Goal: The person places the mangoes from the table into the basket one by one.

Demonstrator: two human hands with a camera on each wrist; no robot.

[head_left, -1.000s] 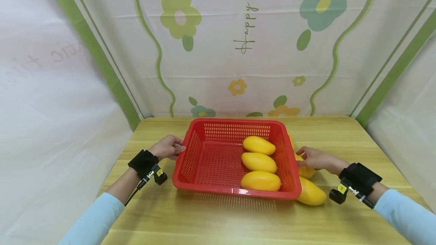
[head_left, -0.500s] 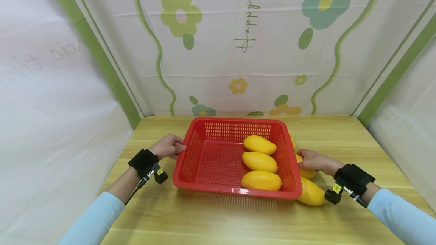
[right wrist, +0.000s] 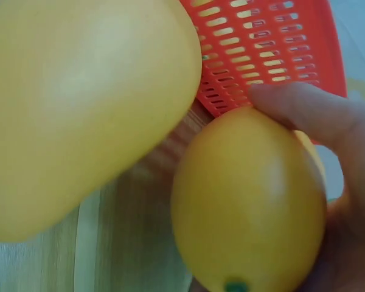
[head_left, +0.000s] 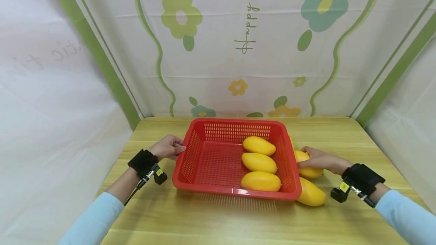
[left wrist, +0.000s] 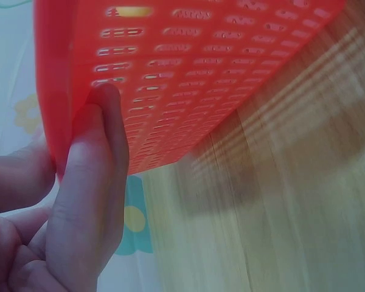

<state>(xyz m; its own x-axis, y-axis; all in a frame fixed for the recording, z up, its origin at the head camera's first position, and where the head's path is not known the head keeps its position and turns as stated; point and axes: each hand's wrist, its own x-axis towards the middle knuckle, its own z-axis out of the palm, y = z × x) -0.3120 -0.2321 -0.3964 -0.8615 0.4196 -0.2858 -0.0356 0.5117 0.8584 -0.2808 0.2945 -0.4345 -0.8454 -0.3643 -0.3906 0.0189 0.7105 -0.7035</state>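
A red plastic basket (head_left: 218, 189) with slotted walls stands on the table, three yellow mangoes (head_left: 259, 162) lined up along its right side. My left hand (head_left: 167, 147) pinches the basket's left rim; in the left wrist view the thumb is on the outer side of the rim and the fingers (left wrist: 79, 182) lie under it, against the wall. Just outside the right wall, my right hand (head_left: 323, 160) grips another mango (right wrist: 246, 201), its thumb over the top near the basket. A second loose mango (head_left: 311, 193) lies closer to me, partly under the rim.
Behind the gripped mango, a further yellow mango (head_left: 291, 141) peeks out past the basket's right wall. The wooden table (head_left: 218, 224) ends at a white flowered cloth (head_left: 218, 59) at the back, with cloth walls on both sides.
My right hand has closed on the mango by the basket's right wall and shifted it slightly right and up, so more of it shows. The left hand and basket stay put.
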